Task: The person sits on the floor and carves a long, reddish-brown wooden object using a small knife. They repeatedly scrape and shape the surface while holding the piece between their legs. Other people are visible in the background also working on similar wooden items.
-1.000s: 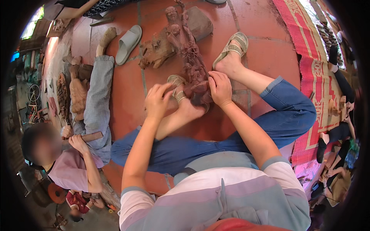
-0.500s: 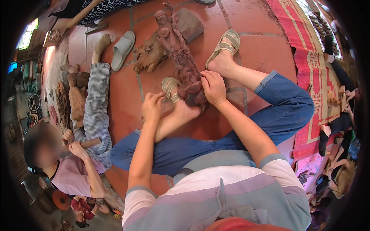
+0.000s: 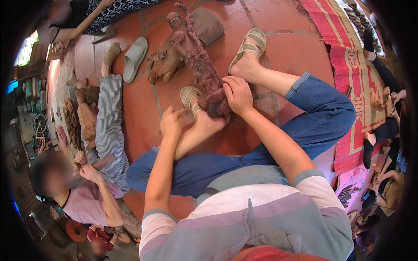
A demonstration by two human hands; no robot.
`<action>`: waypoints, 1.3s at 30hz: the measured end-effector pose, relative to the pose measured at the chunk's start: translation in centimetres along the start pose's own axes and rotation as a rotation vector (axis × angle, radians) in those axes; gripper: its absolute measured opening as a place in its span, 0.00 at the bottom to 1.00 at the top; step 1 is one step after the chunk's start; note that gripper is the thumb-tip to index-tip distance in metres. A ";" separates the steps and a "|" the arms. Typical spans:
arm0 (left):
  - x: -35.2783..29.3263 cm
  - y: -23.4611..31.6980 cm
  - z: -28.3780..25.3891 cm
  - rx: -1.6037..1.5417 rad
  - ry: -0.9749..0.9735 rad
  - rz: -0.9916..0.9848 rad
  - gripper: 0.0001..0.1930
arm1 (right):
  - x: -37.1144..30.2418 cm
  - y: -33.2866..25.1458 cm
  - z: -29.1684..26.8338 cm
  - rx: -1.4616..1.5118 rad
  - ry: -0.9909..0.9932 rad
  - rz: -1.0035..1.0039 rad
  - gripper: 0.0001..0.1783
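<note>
A reddish-brown carved wooden statue (image 3: 191, 54), with a bearded figure near its far end, leans away from me over the floor between my feet. My right hand (image 3: 238, 96) grips its near end from the right side, fingers over the edge. Just left of that base, my left hand (image 3: 171, 122) hovers above my left shin, apart from the statue. Its fingers are bent but smeared by motion, so whether they hold anything cannot be made out. My sandaled left foot (image 3: 191, 96) sits against the left of the base.
Beyond the statue lie a rough wood chunk (image 3: 165, 61) and a darker wood block (image 3: 207, 27). A grey slipper (image 3: 135, 60) rests on the red tiles. At left, a co-worker (image 3: 89, 198) holds a tool; a red patterned mat (image 3: 348, 87) is at right.
The view has shifted slightly, so the statue and floor items appear a little left and up. My left hand's fingers have moved and blurred; my right hand keeps its place on the statue.
</note>
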State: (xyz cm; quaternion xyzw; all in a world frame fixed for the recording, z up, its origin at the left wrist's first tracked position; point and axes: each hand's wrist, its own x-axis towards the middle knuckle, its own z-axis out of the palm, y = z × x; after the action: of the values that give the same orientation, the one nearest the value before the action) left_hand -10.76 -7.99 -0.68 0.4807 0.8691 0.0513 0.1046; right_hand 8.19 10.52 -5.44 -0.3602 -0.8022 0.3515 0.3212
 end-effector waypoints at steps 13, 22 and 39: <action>2.6 10.3 -1.3 -0.076 0.122 0.223 0.12 | 0.2 0.1 -0.1 -0.003 0.014 0.018 0.13; 1.5 11.5 -8.1 -0.316 0.099 0.166 0.16 | 0.7 0.8 -0.9 -0.020 0.037 0.024 0.12; 4.2 12.8 -2.1 -0.079 -0.019 0.144 0.06 | 0.2 0.8 -0.1 -0.026 -0.027 -0.010 0.14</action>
State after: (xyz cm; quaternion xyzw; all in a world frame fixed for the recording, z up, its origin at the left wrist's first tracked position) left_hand -2.82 2.42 3.29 0.5378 0.8287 0.0883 0.1277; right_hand 8.43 11.11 -5.98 -0.3557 -0.8128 0.3442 0.3074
